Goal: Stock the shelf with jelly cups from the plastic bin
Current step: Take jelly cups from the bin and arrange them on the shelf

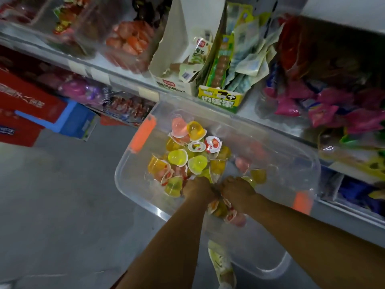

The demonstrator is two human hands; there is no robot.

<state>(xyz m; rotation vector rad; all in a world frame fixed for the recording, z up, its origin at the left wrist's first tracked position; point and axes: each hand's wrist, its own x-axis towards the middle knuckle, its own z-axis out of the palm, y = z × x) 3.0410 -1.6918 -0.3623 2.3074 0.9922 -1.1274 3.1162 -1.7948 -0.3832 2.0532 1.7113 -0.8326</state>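
Hands: left hand (pixel 198 188) and right hand (pixel 237 192) are plunged side by side into the plastic bin (pixel 260 247), knuckles almost touching; both look curled down over a clutch of cups bunched beneath the palms.
Stock: the jelly cups (pixel 177 157), yellow, orange and pink, lie heaped in the bin; most of the heap is just ahead and left of the hands, on the shelf side.
Nearer hand: the left hand is against the main heap; the right hand is beside a thinner scatter.
Bin axis: its long side runs from one orange handle (pixel 143 134) to the other, roughly along the shelf (pixel 116 78) front.
Way to the shelf: up and forward over the far rim; the judgement is a lift, then a reach ahead.
Hidden: fingertips are buried among the cups, so how many are held cannot be counted; which slot the cups belong in cannot be made out; the shelf goods are blurred; a shoe (pixel 223 265) shows through the bin wall.
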